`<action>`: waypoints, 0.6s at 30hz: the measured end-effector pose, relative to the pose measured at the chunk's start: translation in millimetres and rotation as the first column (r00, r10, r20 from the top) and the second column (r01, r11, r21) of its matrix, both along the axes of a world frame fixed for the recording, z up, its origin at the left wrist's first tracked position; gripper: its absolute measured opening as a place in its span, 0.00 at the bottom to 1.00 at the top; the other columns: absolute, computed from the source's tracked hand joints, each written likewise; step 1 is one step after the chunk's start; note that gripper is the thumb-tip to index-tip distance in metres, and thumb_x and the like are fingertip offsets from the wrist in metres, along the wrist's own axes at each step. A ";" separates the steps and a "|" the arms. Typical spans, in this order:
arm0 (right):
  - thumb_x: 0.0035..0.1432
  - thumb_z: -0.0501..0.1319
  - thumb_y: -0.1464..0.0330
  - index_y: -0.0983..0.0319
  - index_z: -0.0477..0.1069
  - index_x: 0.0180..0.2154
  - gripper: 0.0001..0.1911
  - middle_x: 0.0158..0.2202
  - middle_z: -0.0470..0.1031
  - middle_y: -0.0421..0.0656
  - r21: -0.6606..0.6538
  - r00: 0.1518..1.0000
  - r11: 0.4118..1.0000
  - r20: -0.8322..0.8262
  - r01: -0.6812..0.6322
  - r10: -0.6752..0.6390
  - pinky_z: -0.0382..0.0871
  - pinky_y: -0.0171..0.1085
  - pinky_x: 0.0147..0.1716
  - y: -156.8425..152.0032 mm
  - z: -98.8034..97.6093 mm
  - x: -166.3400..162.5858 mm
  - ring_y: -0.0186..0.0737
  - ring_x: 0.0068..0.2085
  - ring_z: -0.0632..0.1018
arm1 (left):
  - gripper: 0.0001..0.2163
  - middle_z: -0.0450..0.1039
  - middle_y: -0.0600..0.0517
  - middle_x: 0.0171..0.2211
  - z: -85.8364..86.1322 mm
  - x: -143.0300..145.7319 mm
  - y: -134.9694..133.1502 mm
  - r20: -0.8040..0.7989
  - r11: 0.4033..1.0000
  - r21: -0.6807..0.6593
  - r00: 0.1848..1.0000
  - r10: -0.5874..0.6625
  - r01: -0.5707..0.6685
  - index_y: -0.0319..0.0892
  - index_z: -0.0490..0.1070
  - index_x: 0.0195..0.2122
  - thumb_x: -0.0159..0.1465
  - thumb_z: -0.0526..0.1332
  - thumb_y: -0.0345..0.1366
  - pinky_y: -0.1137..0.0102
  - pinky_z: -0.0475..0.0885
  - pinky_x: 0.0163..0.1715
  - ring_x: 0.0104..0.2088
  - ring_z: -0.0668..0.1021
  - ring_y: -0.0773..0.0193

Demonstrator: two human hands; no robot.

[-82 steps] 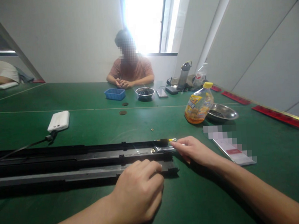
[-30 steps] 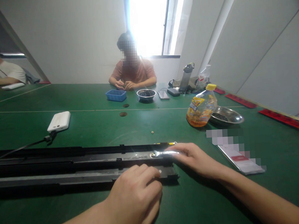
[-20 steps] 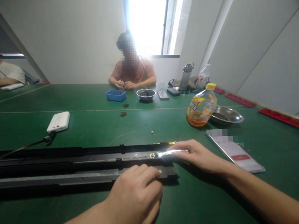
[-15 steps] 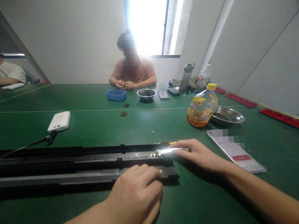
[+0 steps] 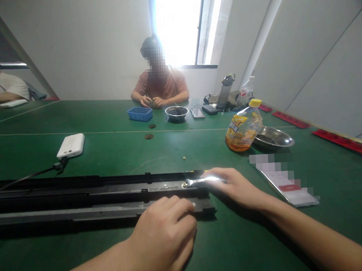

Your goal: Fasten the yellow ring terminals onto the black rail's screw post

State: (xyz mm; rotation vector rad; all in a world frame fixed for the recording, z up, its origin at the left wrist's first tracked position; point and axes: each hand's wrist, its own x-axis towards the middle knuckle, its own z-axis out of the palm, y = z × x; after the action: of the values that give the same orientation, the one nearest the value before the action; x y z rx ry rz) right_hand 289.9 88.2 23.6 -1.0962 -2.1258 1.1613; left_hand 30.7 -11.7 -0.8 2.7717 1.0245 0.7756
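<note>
Two long black rails with grey channels lie side by side across the green table. My left hand (image 5: 166, 235) is closed over the right end of the near rail (image 5: 112, 212), its fingertips partly hidden. A small round fitting (image 5: 194, 204) shows beside its fingers. In my right hand (image 5: 232, 185) is a shiny metal wrench (image 5: 198, 182), held along the far rail (image 5: 123, 188). The wrench's head sits at a small brass-coloured nut (image 5: 184, 185) in that channel; whether it grips the nut I cannot tell.
Beyond the rails lies a loose brass ring (image 5: 184, 158). A white power bank (image 5: 70, 145) with a black cable is at left. On the right are a juice bottle (image 5: 244, 126), a steel bowl (image 5: 282, 137) and a phone (image 5: 285, 182). A co-worker (image 5: 160, 84) sits opposite.
The wrench has shifted slightly left, its head now closer against the brass nut, and its handle has turned a little. My left hand stays on the near rail.
</note>
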 end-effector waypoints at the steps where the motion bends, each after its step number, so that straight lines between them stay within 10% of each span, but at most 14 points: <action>1: 0.71 0.63 0.55 0.61 0.83 0.50 0.19 0.51 0.86 0.49 0.006 1.000 1.000 0.009 -0.002 0.002 0.74 0.49 0.56 0.1 0.1 -0.4 0.53 0.52 0.83 | 0.04 0.76 0.47 0.48 -0.1 0.1 0.1 -0.001 1.000 -0.001 1.000 0.003 -0.003 0.42 0.74 0.41 0.67 0.61 0.31 0.59 0.72 0.37 0.39 0.74 0.55; 18: 0.71 0.61 0.56 0.60 0.84 0.51 0.19 0.52 0.86 0.48 0.039 0.999 0.999 0.044 -0.017 0.015 0.75 0.49 0.55 -2.7 -2.1 -1.7 0.54 0.52 0.83 | 0.04 0.76 0.47 0.47 1.3 1.9 1.0 0.006 1.000 0.003 1.000 0.001 -0.001 0.42 0.74 0.41 0.68 0.60 0.31 0.59 0.72 0.37 0.39 0.74 0.55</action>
State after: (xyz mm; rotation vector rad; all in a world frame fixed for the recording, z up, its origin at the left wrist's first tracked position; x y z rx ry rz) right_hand 288.2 85.5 21.5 -1.0980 -2.1850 1.1075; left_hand 32.6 -10.7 0.5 2.7698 1.0242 0.7849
